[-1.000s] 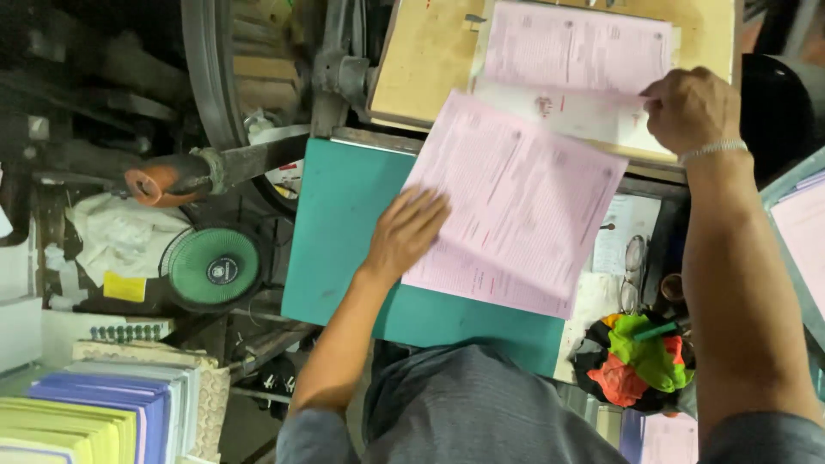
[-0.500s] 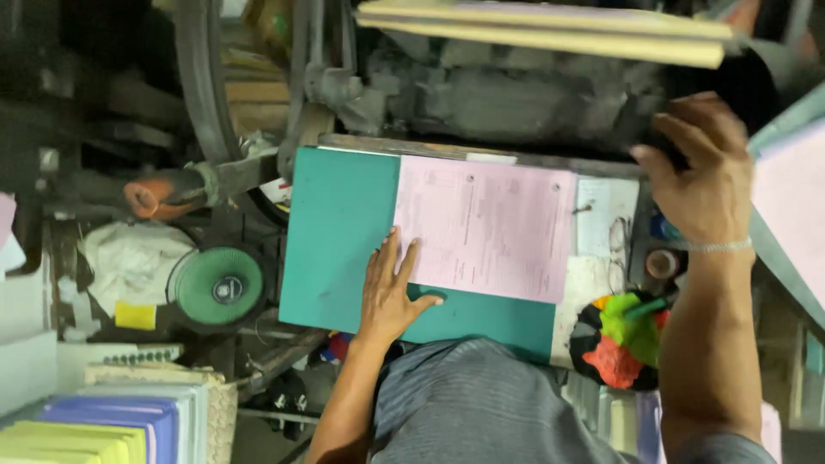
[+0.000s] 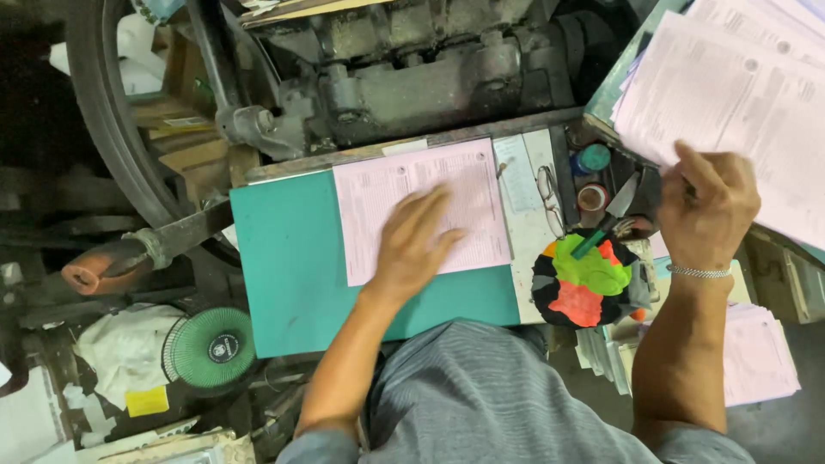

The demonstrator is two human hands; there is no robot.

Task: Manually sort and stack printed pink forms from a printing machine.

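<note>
1. Overhead, a dark, greasy cast machine body (image 3: 430,77) runs along the far edge of the counter, with a large wheel rim (image 3: 112,129) curving down at the far left corner; its bulk hems the work surface in from behind.
2. Next in size, the teal counter (image 3: 284,258) lies directly in front of the person, its bare part on the left, so a sheet can lie flat within easy reach.
3. On the right, a stack of pale pink printed sheets (image 3: 730,94) sits on a raised board past the counter's right edge, tilted toward the person. The right hand (image 3: 705,206) is curled with its fingers bent against the lower edge of that stack; whether it has a sheet pinched I cannot tell.
4. A single pink sheet (image 3: 421,206) lies flat at the far right part of the counter, its top edge against the machine. It is faintly printed with small text and ruled boxes, uncreased, squarely aligned. The left hand (image 3: 417,241) rests on its near half, open and spread, palm down, pressing rather than gripping, likely to keep it square.
5. A small green fan (image 3: 210,348) sits below the counter's near left corner.
6. A black cushion patched in orange and green (image 3: 584,279) sits at the near right corner, a green-handled tool (image 3: 601,228) stuck in it for safekeeping.
</note>
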